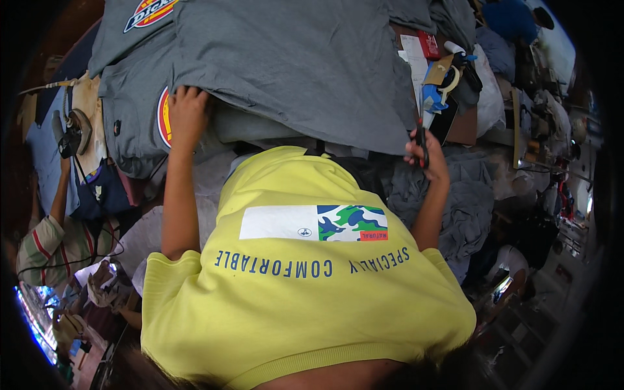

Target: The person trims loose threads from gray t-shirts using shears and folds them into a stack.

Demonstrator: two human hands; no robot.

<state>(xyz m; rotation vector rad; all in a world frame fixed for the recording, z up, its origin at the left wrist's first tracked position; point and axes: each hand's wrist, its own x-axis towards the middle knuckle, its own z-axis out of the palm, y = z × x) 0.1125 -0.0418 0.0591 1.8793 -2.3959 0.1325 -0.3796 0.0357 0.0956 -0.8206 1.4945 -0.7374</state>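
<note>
A large grey garment (292, 71), likely a shirt, spreads over the work surface in front of me. My left hand (188, 114) has its fingers curled at the garment's near edge, beside a round red and yellow printed badge (164, 117) on grey cloth. At the right corner of the garment, my right hand (430, 155) is closed round the black and red handles of a pair of scissors (422, 144). Their blades point away from me. Whether the right fingers also pinch the garment's corner, I cannot tell.
Right of the garment are a blue tape dispenser (434, 99), papers (414, 55), a red box (428, 44) and a white plastic bag (489, 88). Grey cloth (465, 195) is heaped by my right arm. At left, another person's hand is at an iron (77, 133).
</note>
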